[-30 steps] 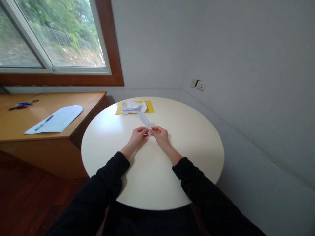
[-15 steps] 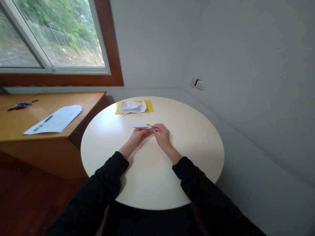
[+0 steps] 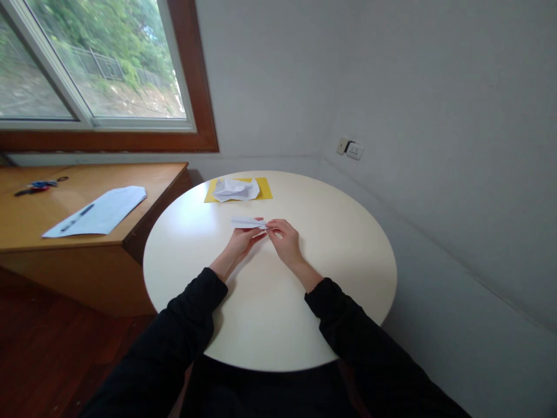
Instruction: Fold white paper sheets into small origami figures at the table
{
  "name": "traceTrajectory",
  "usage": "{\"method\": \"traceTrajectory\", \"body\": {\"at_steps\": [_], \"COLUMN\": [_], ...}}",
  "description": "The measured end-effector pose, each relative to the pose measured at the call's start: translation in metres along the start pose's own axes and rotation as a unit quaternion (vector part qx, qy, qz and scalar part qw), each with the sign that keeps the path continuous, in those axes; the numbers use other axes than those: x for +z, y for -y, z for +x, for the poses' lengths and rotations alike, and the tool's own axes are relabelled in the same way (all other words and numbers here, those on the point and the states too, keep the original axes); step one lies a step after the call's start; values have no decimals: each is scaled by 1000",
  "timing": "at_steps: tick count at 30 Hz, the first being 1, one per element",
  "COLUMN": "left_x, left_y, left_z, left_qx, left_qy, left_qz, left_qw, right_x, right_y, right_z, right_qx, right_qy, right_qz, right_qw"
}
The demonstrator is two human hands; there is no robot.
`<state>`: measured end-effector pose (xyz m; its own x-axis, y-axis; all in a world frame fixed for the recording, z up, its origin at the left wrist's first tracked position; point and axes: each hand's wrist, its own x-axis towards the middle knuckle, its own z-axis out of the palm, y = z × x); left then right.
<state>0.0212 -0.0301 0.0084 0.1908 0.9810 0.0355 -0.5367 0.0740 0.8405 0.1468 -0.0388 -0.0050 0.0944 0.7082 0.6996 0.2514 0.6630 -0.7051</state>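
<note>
I see the left hand (image 3: 241, 242) and right hand (image 3: 285, 239) both pinching a small folded white paper strip (image 3: 248, 222) above the middle of the round cream table (image 3: 348, 278); folding step, I judge; next crease needs aligned edges; crumpled white paper on yellow sheet (image 3: 237, 189) at far edge.

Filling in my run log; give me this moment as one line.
left hand: holds folded white paper | right hand: pinches its right end | behind: crumpled paper on yellow sheet | surface: round table
</note>
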Motion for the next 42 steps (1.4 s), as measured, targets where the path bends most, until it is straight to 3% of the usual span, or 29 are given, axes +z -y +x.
{"method": "traceTrajectory", "body": {"at_steps": [22,42], "left_x": [-8,-8], "left_y": [3,-2], "left_z": [4,3], "left_qx": [-5,-13], "left_qy": [11,13], "left_qz": [10,24], "left_qw": [1000,1000], "right_x": [1,5], "right_y": [-1,-8], "right_z": [-2,-3], "right_qx": [25,124], "right_qy": [17,17], "right_qz": [13,88], "right_qw": [999,988]}}
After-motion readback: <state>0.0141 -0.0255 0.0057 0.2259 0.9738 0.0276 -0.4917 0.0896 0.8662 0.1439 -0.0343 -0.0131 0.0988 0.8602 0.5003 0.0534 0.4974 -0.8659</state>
